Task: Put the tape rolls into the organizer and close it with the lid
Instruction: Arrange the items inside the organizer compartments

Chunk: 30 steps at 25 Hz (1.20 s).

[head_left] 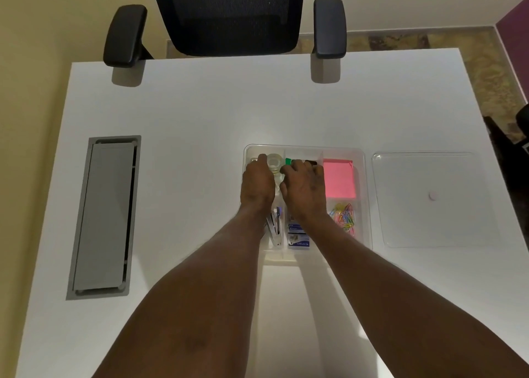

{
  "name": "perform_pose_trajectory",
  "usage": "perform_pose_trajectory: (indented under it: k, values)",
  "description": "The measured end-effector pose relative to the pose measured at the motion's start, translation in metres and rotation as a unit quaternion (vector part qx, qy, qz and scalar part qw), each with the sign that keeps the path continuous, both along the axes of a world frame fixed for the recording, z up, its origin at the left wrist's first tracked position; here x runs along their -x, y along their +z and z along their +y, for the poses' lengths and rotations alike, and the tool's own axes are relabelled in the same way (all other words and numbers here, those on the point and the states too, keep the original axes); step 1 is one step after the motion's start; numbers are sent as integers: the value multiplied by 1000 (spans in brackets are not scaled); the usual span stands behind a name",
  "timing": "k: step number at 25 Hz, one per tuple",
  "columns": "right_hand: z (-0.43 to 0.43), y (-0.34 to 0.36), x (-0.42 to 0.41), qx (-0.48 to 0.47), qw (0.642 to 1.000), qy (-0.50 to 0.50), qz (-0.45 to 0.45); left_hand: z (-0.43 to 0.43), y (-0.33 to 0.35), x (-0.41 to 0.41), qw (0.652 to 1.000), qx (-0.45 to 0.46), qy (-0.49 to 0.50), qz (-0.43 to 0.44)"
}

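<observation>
A white desk (200, 114) fills most of the view, lit brightest near its middle. A grey cable hatch (104, 217) is set into it near the left edge. Beyond the far edge stands a black mesh-backed office chair (229, 14) with two padded armrests. Cream walls rise behind and to the left. Mottled brown flooring (483, 71) shows past the right edge, with a purple wall (515, 5) at the far right corner.

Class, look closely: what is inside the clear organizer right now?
The organizer holds clear tape rolls, a pink notepad, coloured paper clips, a stapler and staple boxes. Both hands cover the middle, where a green item peeks out.
</observation>
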State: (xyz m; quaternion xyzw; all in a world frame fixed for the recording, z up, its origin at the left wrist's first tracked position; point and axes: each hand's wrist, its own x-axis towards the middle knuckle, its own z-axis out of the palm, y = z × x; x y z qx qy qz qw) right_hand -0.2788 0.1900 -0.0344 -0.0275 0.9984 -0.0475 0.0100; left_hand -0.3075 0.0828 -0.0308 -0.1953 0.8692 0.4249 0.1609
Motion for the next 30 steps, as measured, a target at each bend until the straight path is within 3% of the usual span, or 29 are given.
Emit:
perform_pose_trajectory:
  k: [5,12,19,27,30]
  values:
    - [-1,-2,-2,20,1000,-5,-14,2,0,6,998,52,-10,24]
    - [0,-3,-8,44,998,-2,-52,5,-4,-3,998,-22,27,47]
    - [-1,-2,-10,44,997,2,-69,6,-2,-1,999,31,-1,20]
    - [-3,2,-9,68,995,-14,-69,10,-6,-1,999,13,43,28]
    - [-2,3,-9,78,995,-20,-55,2,-4,3,1000,10,10,16]
